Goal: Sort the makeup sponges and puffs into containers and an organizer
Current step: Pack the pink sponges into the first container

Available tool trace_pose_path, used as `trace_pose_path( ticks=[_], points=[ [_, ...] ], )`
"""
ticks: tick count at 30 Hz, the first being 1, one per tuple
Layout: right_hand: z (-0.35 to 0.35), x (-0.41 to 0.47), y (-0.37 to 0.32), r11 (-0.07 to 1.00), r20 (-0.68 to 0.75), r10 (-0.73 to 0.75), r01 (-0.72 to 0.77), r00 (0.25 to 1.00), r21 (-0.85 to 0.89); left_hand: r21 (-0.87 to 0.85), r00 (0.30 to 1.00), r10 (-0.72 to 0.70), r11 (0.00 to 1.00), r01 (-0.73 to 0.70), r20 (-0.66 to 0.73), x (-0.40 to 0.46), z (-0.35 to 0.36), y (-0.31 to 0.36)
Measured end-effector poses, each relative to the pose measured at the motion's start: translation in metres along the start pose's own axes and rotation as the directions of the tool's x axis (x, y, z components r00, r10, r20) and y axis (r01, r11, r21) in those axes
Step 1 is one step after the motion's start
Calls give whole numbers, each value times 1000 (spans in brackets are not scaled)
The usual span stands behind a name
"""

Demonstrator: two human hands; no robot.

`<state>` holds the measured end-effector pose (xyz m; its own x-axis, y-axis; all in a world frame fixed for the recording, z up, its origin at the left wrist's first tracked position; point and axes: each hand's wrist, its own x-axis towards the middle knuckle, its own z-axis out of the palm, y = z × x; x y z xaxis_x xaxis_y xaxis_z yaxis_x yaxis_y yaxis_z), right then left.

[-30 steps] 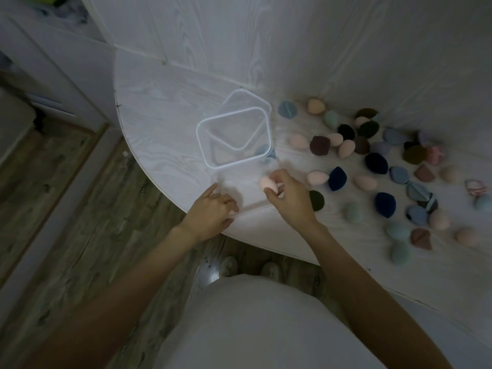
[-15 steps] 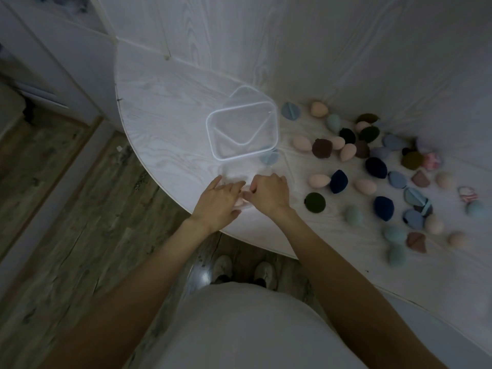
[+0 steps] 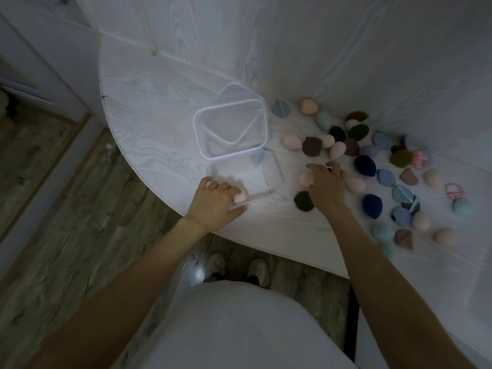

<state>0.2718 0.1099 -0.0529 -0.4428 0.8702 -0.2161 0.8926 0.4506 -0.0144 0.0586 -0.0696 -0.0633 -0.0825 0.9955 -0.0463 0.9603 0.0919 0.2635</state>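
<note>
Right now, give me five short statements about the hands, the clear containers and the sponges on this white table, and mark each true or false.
1. The left hand rests at the near clear plastic container, touching a pink egg-shaped sponge. True.
2. The right hand is inside the square clear container. False: it reaches over the loose sponges to that container's right.
3. A dark green round puff lies beside the right wrist. True.
4. All sponges are already sorted. False: most still lie scattered on the white table.
5. The square clear container is full of sponges. False: none shows inside it.
</note>
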Motion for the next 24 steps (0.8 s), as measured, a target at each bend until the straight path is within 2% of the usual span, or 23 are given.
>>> trace_pose_path(
  ticks=[3, 5, 7, 8, 10, 11, 13, 15, 19, 24],
  points=[
    [4, 3, 7, 997, -35, -56, 54, 998, -56, 12, 1000, -15, 1000, 15, -1, 0, 0, 2],
    [-5, -1, 5, 997, -128, -76, 75, 989, -15, -11, 1000, -13, 1000, 13, 2, 1, -1, 3],
    [-16, -12, -5, 982, -230, -86, 122, 969, 147, -56, 1000, -5, 998, 6, 8, 2, -1, 4],
    [-23, -18, -14, 949, -234, -89, 154, 968, 275, -94, 1000, -9, 995, 10, 11, 3, 0, 5],
    [-32, -28, -40, 853, -164, -148, 209, 975, 478, -170, 999, -34, 985, 40, 38, 3, 0, 7],
    [-32, -29, -54, 834, -137, -206, 247, 969, 494, -183, 998, -45, 982, 53, 49, 3, 0, 8],
    [-26, -25, -77, 853, -93, -321, 330, 943, 405, -177, 997, -55, 982, 64, 54, 4, 0, 8],
    [-17, -18, -93, 889, -46, -364, 362, 930, 282, -165, 997, -55, 984, 63, 57, 5, -1, 9],
    [-2, -10, -105, 917, 51, -365, 350, 930, 189, -163, 996, -60, 984, 70, 68, 5, 0, 9],
    [-6, -11, -107, 928, -14, -340, 338, 940, 156, -167, 992, -80, 981, 95, 94, 5, -3, 10]
  ],
)
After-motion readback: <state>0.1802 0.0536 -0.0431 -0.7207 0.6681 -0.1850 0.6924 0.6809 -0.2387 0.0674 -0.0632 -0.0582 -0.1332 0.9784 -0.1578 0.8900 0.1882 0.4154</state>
